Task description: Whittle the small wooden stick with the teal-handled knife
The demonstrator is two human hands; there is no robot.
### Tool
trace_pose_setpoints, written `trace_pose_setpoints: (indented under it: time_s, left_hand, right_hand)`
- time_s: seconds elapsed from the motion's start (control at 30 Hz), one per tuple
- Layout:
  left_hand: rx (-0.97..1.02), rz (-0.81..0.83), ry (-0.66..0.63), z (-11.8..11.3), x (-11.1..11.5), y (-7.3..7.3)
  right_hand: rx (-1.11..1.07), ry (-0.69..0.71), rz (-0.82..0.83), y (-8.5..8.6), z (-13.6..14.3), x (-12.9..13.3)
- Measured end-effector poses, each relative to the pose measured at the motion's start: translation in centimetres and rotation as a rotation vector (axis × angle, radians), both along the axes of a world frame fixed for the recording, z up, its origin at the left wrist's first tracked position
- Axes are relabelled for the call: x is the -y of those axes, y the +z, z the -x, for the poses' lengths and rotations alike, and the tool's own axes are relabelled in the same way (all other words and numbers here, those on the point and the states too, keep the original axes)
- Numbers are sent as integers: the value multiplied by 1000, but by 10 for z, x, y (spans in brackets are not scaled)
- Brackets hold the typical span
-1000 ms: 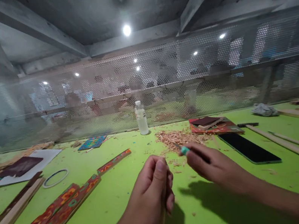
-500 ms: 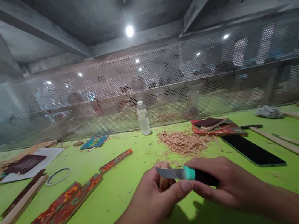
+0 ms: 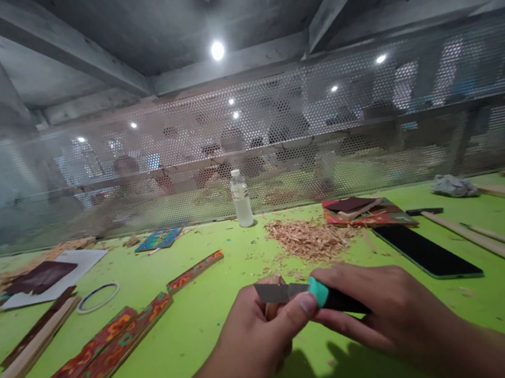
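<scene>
My left hand (image 3: 253, 337) is closed round a pale wooden stick (image 3: 273, 309), most of which the fingers hide; its lower end shows beneath the hand. In my right hand (image 3: 382, 302) is a knife (image 3: 317, 293) with a black and turquoise handle. The blade points left and lies across the top of the stick. My left thumb presses near the blade's base, beside the turquoise collar. A heap of wood shavings (image 3: 312, 238) lies on the green table (image 3: 198, 327) just beyond both hands.
Painted wooden strips (image 3: 120, 353), a tape ring (image 3: 98, 297) and sandpaper (image 3: 44, 275) lie at left. A water bottle (image 3: 241, 198) stands before the perforated screen (image 3: 175, 189). At right are a phone (image 3: 425, 250), wooden rods (image 3: 500, 251) and a crumpled grey wad (image 3: 453, 185).
The knife blade has shifted slightly left along the stick and tilted a little. Both hands have stayed closed on what they hold.
</scene>
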State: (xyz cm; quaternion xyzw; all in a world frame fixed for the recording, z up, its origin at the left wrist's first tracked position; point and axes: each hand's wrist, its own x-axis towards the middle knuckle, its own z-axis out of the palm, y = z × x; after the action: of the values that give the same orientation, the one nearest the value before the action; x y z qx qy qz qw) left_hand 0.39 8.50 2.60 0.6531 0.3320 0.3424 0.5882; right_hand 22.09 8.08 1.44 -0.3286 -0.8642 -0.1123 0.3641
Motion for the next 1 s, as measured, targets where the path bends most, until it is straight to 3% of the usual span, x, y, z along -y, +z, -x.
trace_pose_setpoints:
  time_s: [0.33,0.57,0.8,1.0]
  left_hand:
    - [62,32,100,-4,5,1]
    - [79,14,174,-5,3,-7]
    - [87,-17,148,-4,3,-9]
    - [46,-71,171,-5,4,-11]
  right_hand:
    - [-139,-31,39,-11,3,3]
    - [-203,-65,54,-1,3,3]
    - [-100,74,171,4,-3,-4]
    - [-45,51,67,-1,-2,-1]
